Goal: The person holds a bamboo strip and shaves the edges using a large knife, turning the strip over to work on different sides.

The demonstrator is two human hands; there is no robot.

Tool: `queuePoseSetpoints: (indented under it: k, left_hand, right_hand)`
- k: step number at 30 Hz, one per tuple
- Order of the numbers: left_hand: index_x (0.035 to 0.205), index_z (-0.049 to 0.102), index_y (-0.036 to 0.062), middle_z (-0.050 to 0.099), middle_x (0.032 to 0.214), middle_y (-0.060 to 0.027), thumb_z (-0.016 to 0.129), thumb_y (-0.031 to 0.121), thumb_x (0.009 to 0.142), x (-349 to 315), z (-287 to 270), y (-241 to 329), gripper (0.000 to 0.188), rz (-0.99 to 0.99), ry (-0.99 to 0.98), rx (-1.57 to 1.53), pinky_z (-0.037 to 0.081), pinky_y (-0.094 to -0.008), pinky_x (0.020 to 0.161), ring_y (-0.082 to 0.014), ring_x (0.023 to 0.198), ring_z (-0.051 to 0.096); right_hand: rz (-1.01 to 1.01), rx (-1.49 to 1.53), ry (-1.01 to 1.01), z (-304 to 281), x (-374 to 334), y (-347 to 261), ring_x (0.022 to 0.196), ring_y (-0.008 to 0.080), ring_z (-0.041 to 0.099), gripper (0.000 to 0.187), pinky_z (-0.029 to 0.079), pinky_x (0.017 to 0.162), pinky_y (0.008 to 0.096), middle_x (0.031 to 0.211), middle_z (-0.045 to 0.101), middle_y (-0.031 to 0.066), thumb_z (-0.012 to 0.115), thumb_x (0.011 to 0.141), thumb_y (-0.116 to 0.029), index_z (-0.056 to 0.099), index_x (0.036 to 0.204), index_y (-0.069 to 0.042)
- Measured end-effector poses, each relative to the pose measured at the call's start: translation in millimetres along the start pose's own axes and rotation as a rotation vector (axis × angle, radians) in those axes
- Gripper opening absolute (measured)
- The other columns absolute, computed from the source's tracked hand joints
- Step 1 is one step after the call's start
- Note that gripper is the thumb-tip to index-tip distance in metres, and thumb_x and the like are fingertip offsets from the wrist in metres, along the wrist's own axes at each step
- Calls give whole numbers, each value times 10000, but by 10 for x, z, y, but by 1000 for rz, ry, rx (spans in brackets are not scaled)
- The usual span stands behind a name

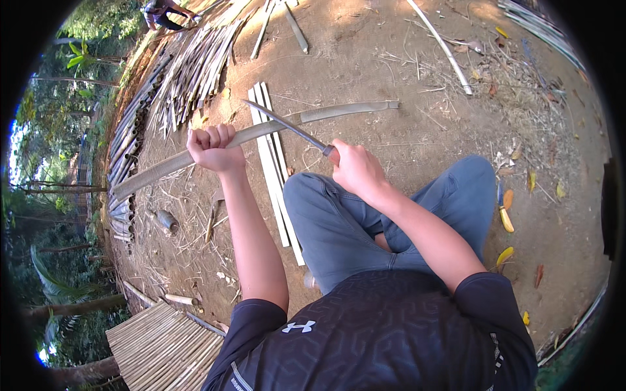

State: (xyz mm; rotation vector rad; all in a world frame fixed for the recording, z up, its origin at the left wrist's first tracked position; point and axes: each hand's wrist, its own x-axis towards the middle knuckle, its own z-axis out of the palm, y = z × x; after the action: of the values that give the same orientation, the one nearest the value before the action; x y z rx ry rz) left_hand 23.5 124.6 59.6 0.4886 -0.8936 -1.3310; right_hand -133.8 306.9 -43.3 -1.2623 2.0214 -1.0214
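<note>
A long, gently curved strip of split bamboo [156,172] is held up across the front of me, its far end out to the right. My left hand [216,148] is closed around it left of its middle. In my right hand [360,169] is a knife [293,127], gripped by its brown handle, above my bent knees. The dark blade points up and left and crosses the strip to the right of my left hand. Whether the edge touches the bamboo, I cannot tell. Beneath, several pale bamboo slats [272,179] lie lengthwise on the ground beside my leg.
At upper left are a heap of split bamboo [202,68] and dark bamboo poles [130,143]. A short bamboo tube [167,221] and a hatchet-like tool [213,214] lie left. A yellow-handled knife [505,212] lies right. A slatted bamboo panel [163,345] is lower left; another person [163,14] bends far off.
</note>
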Motion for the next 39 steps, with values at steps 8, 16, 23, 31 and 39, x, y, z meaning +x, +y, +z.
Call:
queuePoseSetpoints:
  k: [8,16,23,31,39]
  left_hand:
    - [620,189,180,141,517,41,360,311,979,-41,-33,1,419,13,32,53,156,-305,494,-111,493,105]
    - [624,196,181,133,513,47,356,312,975,-141,87,4,407,35,102,60,150,-306,490,-108,491,107]
    - [632,191,190,140,523,49,384,289,970,-124,48,-6,401,30,152,14,150,-302,491,-108,490,110]
    - [647,165,173,148,516,49,361,306,990,-124,87,-35,416,39,180,36,150,-303,484,-104,489,115]
    - [650,166,174,165,507,56,345,281,992,-160,153,-48,400,61,225,78,148,-293,476,-94,481,119]
  right_hand:
    - [-16,-49,-55,-133,-13,-106,791,431,693,136,552,676,510,783,684,245,610,843,-52,604,970,-5]
    - [-17,-98,-76,-263,-8,10,811,387,712,105,553,685,499,806,702,222,598,879,-54,626,972,-14]
    - [-50,-130,-70,-253,-14,39,784,397,705,107,547,666,505,807,702,222,614,850,-52,630,954,-33]
    - [-56,-93,-74,-202,55,282,776,390,717,121,575,663,470,795,704,235,619,871,-60,642,979,-12]
    - [-17,-146,-19,-207,132,416,779,403,708,142,554,653,514,799,703,222,610,832,-30,626,974,-36]
